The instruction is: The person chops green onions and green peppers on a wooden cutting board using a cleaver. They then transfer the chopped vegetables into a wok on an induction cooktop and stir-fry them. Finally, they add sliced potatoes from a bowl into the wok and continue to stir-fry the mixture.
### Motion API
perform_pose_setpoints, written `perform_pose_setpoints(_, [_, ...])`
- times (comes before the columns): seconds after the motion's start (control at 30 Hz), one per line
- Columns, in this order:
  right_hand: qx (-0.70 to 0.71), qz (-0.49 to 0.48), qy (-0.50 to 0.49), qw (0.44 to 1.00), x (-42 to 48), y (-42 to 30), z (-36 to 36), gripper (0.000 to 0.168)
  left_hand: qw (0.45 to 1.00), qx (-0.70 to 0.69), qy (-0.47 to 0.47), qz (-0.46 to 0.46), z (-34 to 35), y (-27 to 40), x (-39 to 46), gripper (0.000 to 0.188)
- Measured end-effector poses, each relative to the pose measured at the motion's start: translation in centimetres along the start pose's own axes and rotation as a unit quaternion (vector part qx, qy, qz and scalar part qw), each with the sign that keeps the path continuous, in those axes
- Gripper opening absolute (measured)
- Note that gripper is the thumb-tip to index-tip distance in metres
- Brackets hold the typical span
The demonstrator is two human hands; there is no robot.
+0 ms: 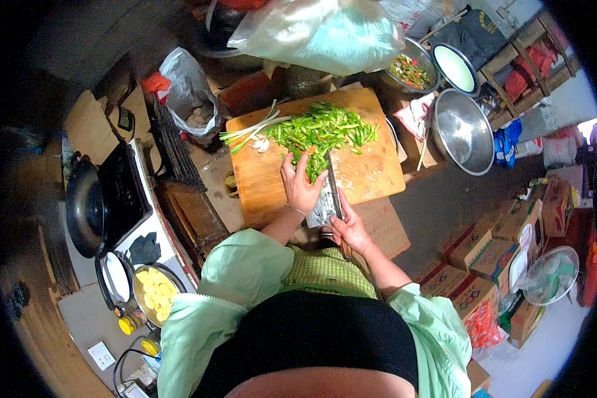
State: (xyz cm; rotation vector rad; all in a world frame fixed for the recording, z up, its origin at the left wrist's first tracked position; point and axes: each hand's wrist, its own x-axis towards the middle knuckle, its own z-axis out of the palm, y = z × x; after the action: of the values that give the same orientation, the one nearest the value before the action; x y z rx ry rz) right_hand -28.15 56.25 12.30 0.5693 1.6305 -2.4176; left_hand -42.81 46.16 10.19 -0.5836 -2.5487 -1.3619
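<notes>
A wooden cutting board (373, 169) lies before me with a heap of sliced green peppers (323, 124) on it. My right hand (350, 226) grips the handle of a cleaver (321, 211), whose wide blade lies over the board's near edge. My left hand (301, 189) has its fingers spread against pepper slices at the near side of the heap, its thumb close to the blade. Whether it pinches any slices cannot be seen. Scallions (256, 127) and peeled garlic cloves (261, 145) sit at the heap's left.
Right of the board are a steel basin (463, 132), a bowl of chopped peppers (410, 72) and a white-lined basin (454, 68). A plastic bag (323, 35) bulges beyond the board. Leftward stand a black wok (85, 209) and a bowl of sliced potatoes (154, 293). Cardboard boxes (495, 261) are stacked at right.
</notes>
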Motion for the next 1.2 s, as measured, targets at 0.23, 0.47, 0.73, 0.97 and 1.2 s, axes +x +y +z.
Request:
perform_pose_setpoints(0.23, [-0.023, -0.015, -0.004, 1.000, -1.5, -0.8, 0.3, 0.076, 0.998, -0.051, 0.025, -0.008, 0.2, 0.8, -0.9, 0.068])
perform_pose_setpoints(0.47, [-0.035, 0.001, 0.027, 0.999, -2.3, -1.5, -0.4, 0.077, 0.995, -0.097, -0.017, -0.019, 0.5, 3.1, -0.8, 0.067])
perform_pose_setpoints(0.73, [-0.086, 0.017, 0.031, 0.996, -3.5, -3.9, -1.1, 0.077, 0.995, -0.097, 0.002, -0.035, 1.2, 4.4, -1.1, 0.071])
perform_pose_setpoints(0.97, [-0.145, -0.001, 0.029, 0.989, -5.0, -6.2, -1.9, 0.077, 0.984, -0.169, 0.029, -0.051, 0.6, 7.7, -1.3, 0.074])
perform_pose_setpoints(1.2, [-0.244, -0.022, -0.096, 0.965, -3.3, -10.4, 2.1, 0.080, 0.971, -0.161, 0.163, -0.063, -5.5, 7.5, 0.1, 0.070])
